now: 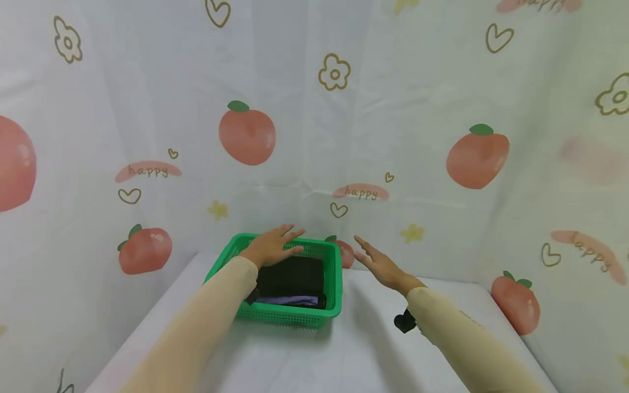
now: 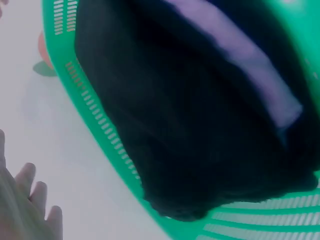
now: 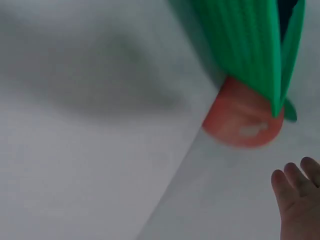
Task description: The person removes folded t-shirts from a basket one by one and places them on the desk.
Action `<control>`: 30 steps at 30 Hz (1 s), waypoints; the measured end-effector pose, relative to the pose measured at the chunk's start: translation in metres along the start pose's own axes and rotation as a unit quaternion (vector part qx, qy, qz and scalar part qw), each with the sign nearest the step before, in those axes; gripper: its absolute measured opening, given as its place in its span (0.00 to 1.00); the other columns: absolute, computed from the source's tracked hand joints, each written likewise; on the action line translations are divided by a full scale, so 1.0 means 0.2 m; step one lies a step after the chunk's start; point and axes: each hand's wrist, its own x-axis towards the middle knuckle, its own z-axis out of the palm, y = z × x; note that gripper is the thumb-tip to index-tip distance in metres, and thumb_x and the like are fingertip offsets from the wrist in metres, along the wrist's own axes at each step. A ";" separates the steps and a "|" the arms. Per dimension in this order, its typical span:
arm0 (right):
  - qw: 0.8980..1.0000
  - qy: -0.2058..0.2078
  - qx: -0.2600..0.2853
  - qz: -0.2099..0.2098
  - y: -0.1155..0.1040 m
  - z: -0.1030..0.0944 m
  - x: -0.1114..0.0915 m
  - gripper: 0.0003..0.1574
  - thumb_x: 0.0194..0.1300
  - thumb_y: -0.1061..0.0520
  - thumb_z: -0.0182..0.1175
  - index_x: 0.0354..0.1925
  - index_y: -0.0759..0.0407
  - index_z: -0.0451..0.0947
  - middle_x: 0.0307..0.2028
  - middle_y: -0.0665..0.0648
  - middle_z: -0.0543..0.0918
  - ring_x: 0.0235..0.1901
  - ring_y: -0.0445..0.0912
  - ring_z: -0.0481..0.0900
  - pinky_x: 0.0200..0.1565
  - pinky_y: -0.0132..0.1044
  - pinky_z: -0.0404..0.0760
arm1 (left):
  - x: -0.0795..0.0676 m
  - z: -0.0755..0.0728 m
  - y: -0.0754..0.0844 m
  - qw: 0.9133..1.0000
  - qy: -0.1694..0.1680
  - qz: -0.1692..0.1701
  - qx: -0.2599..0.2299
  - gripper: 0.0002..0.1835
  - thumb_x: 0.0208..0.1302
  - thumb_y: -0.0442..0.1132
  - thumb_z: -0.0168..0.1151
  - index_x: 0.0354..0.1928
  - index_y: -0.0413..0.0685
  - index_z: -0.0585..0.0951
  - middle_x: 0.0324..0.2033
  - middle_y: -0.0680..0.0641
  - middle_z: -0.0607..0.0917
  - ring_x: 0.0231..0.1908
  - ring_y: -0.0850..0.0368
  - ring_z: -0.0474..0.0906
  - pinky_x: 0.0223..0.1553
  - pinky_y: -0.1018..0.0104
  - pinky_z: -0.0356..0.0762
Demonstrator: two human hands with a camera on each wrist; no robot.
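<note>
A green plastic basket (image 1: 335,284) with slotted walls stands on the white table, near the back. Inside lies folded black cloth (image 1: 292,275), with a strip of purple cloth (image 1: 290,300) along its near side; the left wrist view shows the black cloth (image 2: 165,110) close up. My left hand (image 1: 271,245) hovers over the basket's left and back part, fingers spread, holding nothing. To the right of the basket my right hand (image 1: 383,267) is raised in the air, fingers extended and nothing in it. The left forearm hides the basket's near left corner.
White sheeting (image 1: 393,109) printed with peaches, hearts and flowers hangs behind the table and at both sides. The white tabletop (image 1: 275,360) reaches back to it. A dark strap piece (image 1: 405,321) sits at the right wrist.
</note>
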 end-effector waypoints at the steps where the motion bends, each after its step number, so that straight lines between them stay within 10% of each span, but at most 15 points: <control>1: 1.000 -0.001 0.026 0.009 -0.02 0.02 0.01 0.40 0.77 0.36 0.39 0.79 0.43 0.43 0.77 0.62 0.52 0.73 0.64 0.53 0.66 0.71 0.53 | -0.01 0.00 -0.01 1.000 0.000 -0.009 -0.004 0.36 0.73 0.65 0.43 0.78 0.67 0.52 0.77 0.43 0.53 0.75 0.40 0.50 0.69 0.37 0.55; 12: 0.956 0.003 0.292 0.006 -0.10 0.28 0.23 0.45 0.74 0.31 0.41 0.79 0.49 0.46 0.75 0.67 0.52 0.67 0.72 0.60 0.66 0.64 0.63 | -0.17 0.05 -0.15 0.985 -0.019 -0.126 -0.117 0.39 0.72 0.70 0.35 0.78 0.62 0.51 0.76 0.36 0.52 0.73 0.32 0.51 0.65 0.29 0.54; 23: 0.917 0.050 0.373 0.129 -0.31 0.48 0.26 0.46 0.75 0.46 0.50 0.78 0.58 0.41 0.77 0.67 0.33 0.74 0.69 0.44 0.70 0.65 0.50 | -0.26 0.16 -0.22 0.963 -0.011 -0.212 -0.169 0.43 0.70 0.73 0.32 0.79 0.60 0.49 0.62 0.25 0.62 0.54 0.30 0.70 0.50 0.34 0.70; 30: 0.909 0.047 0.377 0.171 -0.30 0.56 0.24 0.45 0.73 0.52 0.53 0.78 0.60 0.42 0.76 0.71 0.43 0.74 0.69 0.44 0.69 0.68 0.49 | -0.27 0.22 -0.21 0.943 -0.038 -0.224 -0.242 0.45 0.68 0.74 0.34 0.79 0.58 0.45 0.73 0.24 0.43 0.71 0.21 0.41 0.61 0.22 0.50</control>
